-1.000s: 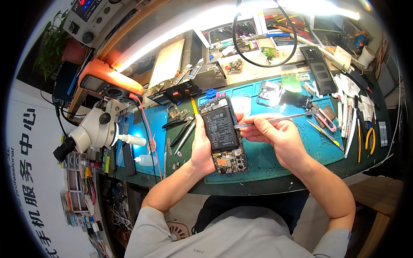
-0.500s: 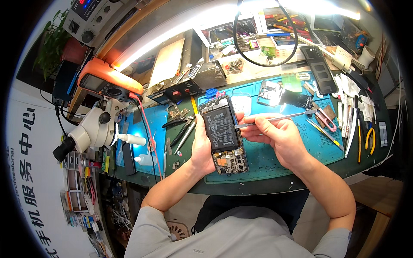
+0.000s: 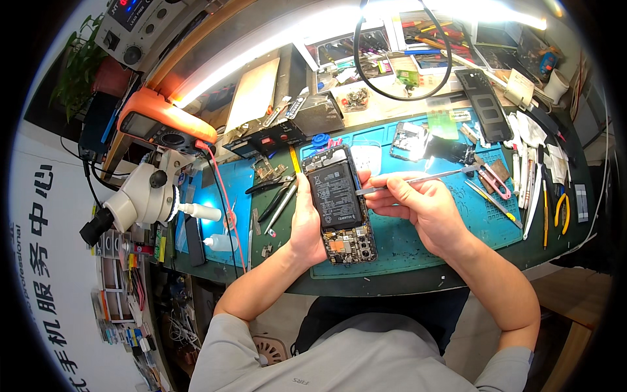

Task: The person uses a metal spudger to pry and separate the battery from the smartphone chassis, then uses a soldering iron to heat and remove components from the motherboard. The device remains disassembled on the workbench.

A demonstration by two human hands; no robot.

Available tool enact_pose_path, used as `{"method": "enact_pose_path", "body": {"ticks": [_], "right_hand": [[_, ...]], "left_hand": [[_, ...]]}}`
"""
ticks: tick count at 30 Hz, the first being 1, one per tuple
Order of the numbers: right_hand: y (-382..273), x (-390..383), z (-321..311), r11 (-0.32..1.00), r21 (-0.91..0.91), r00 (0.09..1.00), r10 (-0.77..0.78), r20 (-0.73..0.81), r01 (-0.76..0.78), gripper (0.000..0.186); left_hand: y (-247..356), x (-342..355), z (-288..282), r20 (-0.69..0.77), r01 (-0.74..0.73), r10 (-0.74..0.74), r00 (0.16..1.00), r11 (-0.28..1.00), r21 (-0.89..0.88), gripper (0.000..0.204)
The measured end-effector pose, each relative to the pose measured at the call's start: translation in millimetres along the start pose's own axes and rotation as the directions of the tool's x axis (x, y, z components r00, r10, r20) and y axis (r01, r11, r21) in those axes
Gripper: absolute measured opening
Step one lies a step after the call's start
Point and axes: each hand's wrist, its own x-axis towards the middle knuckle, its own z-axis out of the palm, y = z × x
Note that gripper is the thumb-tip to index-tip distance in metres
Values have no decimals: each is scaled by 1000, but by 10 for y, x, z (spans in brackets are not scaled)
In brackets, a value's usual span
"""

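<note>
My left hand (image 3: 307, 223) is closed round the left edge of an opened smartphone (image 3: 335, 159), held above the blue work mat (image 3: 418, 248). The phone's back is off: a black battery (image 3: 337, 196) fills its middle, and a circuit board with camera lenses (image 3: 349, 245) shows at the near end. Between the thumb and fingers of my right hand (image 3: 418, 206) is a thin metal pry tool (image 3: 434, 176). Its left tip meets the battery's right edge, while the other end points right. Some right-hand fingers rest near the phone's right side, partly hidden.
An orange multimeter (image 3: 166, 124) and a white microscope (image 3: 140, 196) stand at left. A loose phone back cover (image 3: 484, 108) lies far right, near a pink-handled cutter (image 3: 494, 181) and yellow pliers (image 3: 562, 212). A black cable loop (image 3: 358, 55) hangs above the bench's far side.
</note>
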Motion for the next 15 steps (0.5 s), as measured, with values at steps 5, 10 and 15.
{"method": "enact_pose_path", "body": {"ticks": [5, 10, 15], "right_hand": [[3, 3, -7, 1000, 13, 1000, 6, 3, -6, 37], [-9, -1, 2, 999, 39, 1000, 21, 7, -22, 35], [-33, -2, 21, 998, 45, 999, 45, 0, -45, 35]], "left_hand": [[0, -3, 7, -23, -2, 2, 1000, 1000, 10, 95], [5, -2, -9, 7, 5, -5, 1000, 1000, 28, 95], [-1, -7, 9, -48, -6, 8, 999, 999, 42, 94]]}}
